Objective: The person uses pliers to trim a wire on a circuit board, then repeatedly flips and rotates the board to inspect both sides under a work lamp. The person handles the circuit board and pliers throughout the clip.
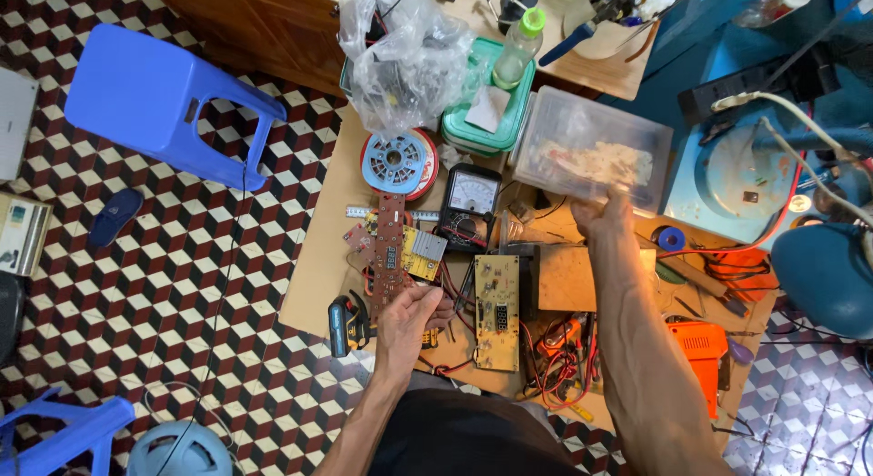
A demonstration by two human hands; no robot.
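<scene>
My left hand [409,317] holds the near end of a long brown circuit board [391,249] over a cluttered wooden workbench [318,267]. My right hand [602,212] reaches forward and grips the near edge of a clear plastic container [591,149] holding pale small parts. Between the two hands lie an analog multimeter [470,201] with a black case and a tan circuit board [496,310] with a small display. A yellow board [420,254] lies beside the brown one.
A blue-and-red wire spool [398,162], a green lidded box [482,112], a crumpled plastic bag [400,58] and a green-capped bottle [518,49] stand farther back. Red wires [559,349] and an orange tool [702,349] lie at right. A blue plastic stool [155,94] stands left on the checkered floor.
</scene>
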